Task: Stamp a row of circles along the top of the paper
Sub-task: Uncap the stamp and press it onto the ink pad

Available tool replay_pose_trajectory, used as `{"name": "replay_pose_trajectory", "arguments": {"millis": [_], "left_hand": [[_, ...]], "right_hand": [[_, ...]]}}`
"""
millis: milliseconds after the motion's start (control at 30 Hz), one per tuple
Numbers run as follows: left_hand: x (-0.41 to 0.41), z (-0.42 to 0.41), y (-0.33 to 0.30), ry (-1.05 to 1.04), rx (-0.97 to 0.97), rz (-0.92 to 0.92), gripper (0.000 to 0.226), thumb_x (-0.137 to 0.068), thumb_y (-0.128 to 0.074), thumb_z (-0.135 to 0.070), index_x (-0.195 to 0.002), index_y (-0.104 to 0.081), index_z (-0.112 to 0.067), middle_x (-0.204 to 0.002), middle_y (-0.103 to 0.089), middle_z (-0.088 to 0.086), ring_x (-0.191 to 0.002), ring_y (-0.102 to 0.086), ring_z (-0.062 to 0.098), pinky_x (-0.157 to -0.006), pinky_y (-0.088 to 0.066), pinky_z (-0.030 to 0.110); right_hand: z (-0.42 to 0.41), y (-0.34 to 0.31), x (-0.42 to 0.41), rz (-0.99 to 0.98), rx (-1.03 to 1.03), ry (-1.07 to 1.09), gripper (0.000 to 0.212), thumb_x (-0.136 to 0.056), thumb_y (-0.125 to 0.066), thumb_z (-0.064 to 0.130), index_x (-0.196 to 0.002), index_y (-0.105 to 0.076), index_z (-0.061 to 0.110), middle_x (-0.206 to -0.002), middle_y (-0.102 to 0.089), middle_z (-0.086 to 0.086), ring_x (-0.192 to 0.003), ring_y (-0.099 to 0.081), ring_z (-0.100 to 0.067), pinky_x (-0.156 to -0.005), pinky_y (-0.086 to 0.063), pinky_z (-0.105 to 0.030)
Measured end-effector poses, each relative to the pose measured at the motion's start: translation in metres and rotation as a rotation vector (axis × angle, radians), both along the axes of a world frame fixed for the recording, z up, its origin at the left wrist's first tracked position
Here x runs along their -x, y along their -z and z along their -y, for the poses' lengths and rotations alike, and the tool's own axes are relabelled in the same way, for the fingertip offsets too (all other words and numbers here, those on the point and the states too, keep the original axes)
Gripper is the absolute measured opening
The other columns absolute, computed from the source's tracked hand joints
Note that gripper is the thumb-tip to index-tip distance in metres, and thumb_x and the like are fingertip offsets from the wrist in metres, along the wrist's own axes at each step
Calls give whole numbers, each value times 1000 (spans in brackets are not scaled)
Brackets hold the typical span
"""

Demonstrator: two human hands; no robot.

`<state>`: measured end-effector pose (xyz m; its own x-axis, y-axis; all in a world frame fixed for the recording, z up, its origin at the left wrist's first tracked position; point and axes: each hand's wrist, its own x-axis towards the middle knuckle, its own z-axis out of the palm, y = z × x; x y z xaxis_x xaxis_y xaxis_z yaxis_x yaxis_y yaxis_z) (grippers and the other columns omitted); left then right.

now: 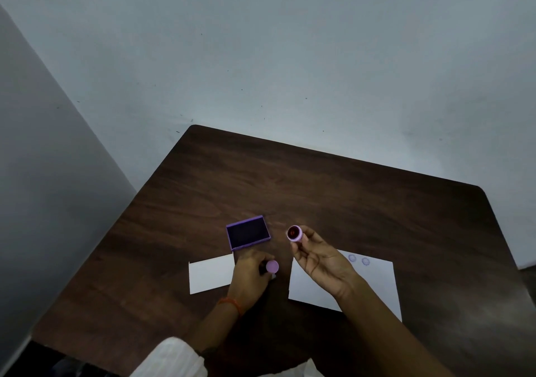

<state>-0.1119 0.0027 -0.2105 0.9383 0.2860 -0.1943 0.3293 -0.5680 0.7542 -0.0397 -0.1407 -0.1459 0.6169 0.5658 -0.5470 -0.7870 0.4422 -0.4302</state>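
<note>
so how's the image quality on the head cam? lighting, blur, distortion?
Head view: dim, flat light with no glare; strong wide-angle bend, so the table edges splay and the wall fills the upper half. Overall soft: the two stamped circles on the paper look faint, and the right hand with its stamp is slightly blurred. The ink pad reads as a dark patch.

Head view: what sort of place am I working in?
Probably a plain indoor room with a corner desk: a dark wooden table, bare pale walls, plus an ink pad and paper.
</note>
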Motion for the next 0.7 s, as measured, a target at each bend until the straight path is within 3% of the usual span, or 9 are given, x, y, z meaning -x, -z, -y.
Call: {"name": "replay_pose_trajectory", "arguments": {"millis": [167,267,367,433,533,700], "left_hand": [[0,-15,0,-59,-36,78,36,-76,-71,-20,-110,-61,-20,-120,-59,0,-109,-54,15,-94,-44,24],[-1,-34,-6,-158,-147,166,42,-76,-70,-18,-117,-58,-20,-126,-55,2,-118,-46,19,-97,-36,24],[-3,-59,-5,-214,-211,152,53,-75,-72,-21,-124,-52,-20,-135,-49,4,-125,-40,20,-106,-35,33],[-3,-72,-1,-184,-208,94,64,-74,-73,-24,-132,-44,-21,-145,-41,3,-136,-31,21,-114,-30,40],[-5,-83,5,-111,-174,55,74,-74,-73,-27,-137,-35,-20,-152,-31,2,-143,-17,21,-119,-19,45],[-7,-83,12,-73,-78,42,75,-76,-71,-24,-139,-32,-18,-151,-31,3,-144,-17,21,-120,-10,39]], "right_hand": [[-7,1,-1,-15,12,3,22,-68,-59,-2,-86,-71,4,-84,-76,-13,-74,-73,-19,-59,-60,-25],[-10,0,-2,-19,14,-25,24,-69,-58,-1,-87,-72,4,-83,-75,-11,-66,-71,-13,-55,-58,-20],[-17,1,-3,-10,20,-49,23,-68,-59,-3,-82,-74,5,-82,-76,-12,-66,-71,-13,-56,-59,-20],[-22,1,-3,1,-1,-59,27,-58,-74,-5,-83,-74,4,-84,-76,-13,-68,-71,-15,-57,-59,-22],[-28,6,-6,2,-56,-88,59,-32,-91,-2,-87,-72,4,-88,-75,-15,-74,-72,-18,-59,-60,-25],[-39,9,-9,37,-44,-72,55,-26,-94,2,-77,-72,6,-87,-75,-14,-79,-72,-20,-60,-60,-26]]}}
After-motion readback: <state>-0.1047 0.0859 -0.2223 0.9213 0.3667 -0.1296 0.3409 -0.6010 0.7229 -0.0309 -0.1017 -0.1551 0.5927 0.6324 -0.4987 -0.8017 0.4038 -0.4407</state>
